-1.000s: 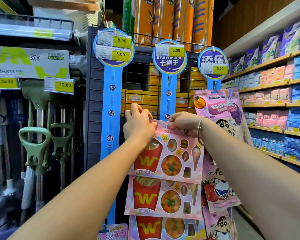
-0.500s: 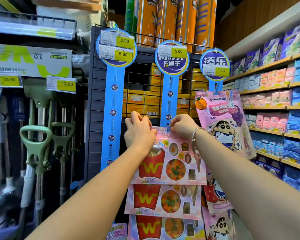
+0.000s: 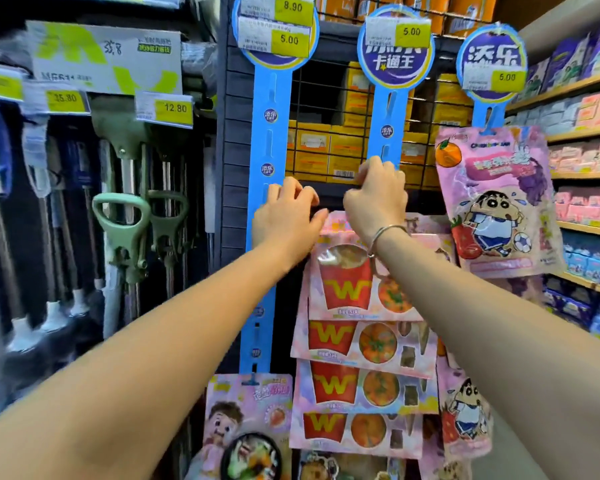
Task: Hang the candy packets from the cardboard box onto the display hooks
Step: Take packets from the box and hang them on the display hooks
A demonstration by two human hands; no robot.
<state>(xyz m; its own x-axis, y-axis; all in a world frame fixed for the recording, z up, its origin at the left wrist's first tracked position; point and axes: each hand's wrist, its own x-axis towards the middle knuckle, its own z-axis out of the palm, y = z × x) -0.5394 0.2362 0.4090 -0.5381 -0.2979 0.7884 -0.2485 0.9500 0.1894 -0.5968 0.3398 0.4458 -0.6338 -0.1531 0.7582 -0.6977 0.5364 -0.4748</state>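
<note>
Two hands at packet [image 3: 343, 289] edge, left hand [image 3: 284, 221] slack, right hand [image 3: 374, 199] curled, grip unclear

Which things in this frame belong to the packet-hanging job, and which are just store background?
Job:
left hand
right hand, fingers curled at the middle blue strip
top fries-print packet
same packets hung below it

Background:
green-handled mops
yellow price tags
cartoon-boy packets on the right strip
shelved pink and blue packs

Candy packets [image 3: 361, 389] down middle strip [image 3: 385, 133], left hand [image 3: 284, 223], right hand [image 3: 378, 202] at top packet [image 3: 340, 289], probably mops [image 3: 122, 216] left, shelves [image 3: 582, 226] right.
</note>
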